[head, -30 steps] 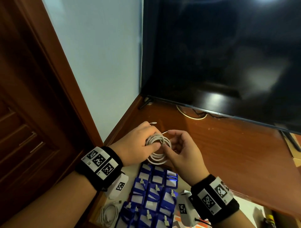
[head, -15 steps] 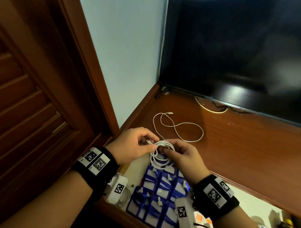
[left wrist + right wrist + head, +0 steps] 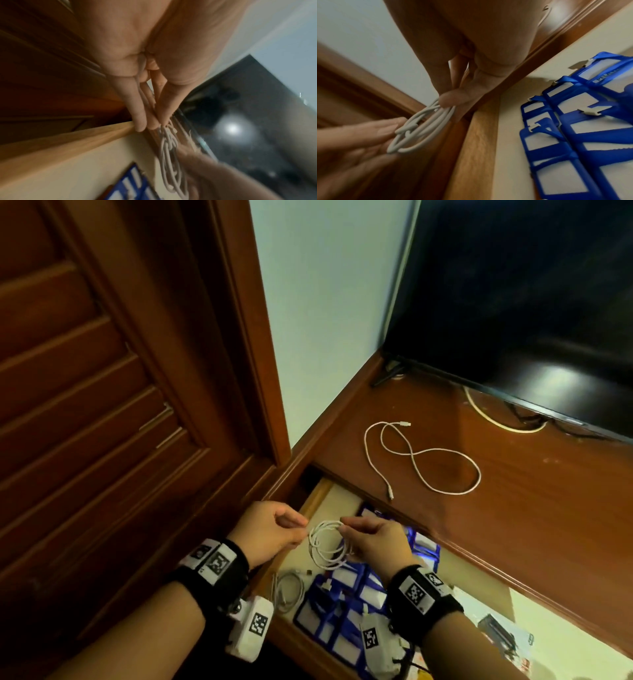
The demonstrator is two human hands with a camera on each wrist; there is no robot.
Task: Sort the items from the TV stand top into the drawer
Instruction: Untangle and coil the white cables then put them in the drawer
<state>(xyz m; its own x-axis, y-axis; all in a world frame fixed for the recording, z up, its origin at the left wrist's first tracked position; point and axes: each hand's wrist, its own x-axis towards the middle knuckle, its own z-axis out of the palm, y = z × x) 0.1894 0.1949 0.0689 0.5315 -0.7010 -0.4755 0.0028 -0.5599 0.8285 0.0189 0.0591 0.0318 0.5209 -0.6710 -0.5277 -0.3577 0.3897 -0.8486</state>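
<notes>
Both hands hold a coiled white cable point(image 3: 327, 546) just above the left end of the open drawer point(image 3: 317, 496). My left hand point(image 3: 303, 530) pinches the coil's left side between thumb and fingers. My right hand point(image 3: 342, 529) pinches its right side. In the right wrist view the right thumb presses the coil point(image 3: 419, 129) against the fingers. In the left wrist view the coil point(image 3: 169, 148) hangs from the left hand's fingertips point(image 3: 142, 125). A second white cable point(image 3: 421, 460) lies loose in loops on the TV stand top point(image 3: 531, 525).
The drawer holds several blue badge holders point(image 3: 346, 594) and another coiled cable point(image 3: 289, 590) near its front left. A dark TV point(image 3: 513, 302) stands at the back of the stand top. A wooden door point(image 3: 102, 405) is close on the left.
Both hands brought the coiled cable down from the stand top to over the open drawer. The view swung, and the loose cable on the top came into sight.
</notes>
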